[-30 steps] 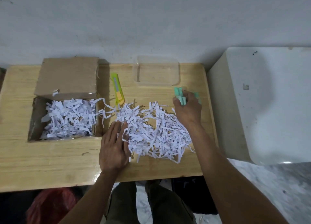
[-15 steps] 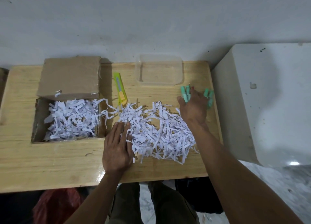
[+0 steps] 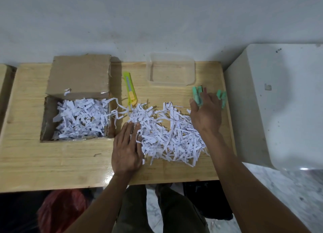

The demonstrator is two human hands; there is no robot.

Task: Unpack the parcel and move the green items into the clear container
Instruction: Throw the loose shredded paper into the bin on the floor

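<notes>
Several small mint-green items (image 3: 197,95) lie on the wooden table (image 3: 52,162) just below the empty clear container (image 3: 172,83). More green items (image 3: 222,96) show at the right of my right hand (image 3: 207,113). That hand rests flat over them with fingers spread, hiding the middle of the group. A small red piece (image 3: 205,89) shows by the fingertips. My left hand (image 3: 126,148) lies flat and open at the left edge of the shredded white paper pile (image 3: 171,136). The opened cardboard parcel (image 3: 78,75) sits at the left, with shredded paper inside.
A yellow-green box cutter (image 3: 130,88) lies between the parcel and the container. A white cabinet (image 3: 279,101) stands against the table's right edge. The wall runs along the far edge, right behind the container.
My right hand went from a fist around the green items to a flat, spread hand over them, a little farther right. My left hand stayed on the paper pile.
</notes>
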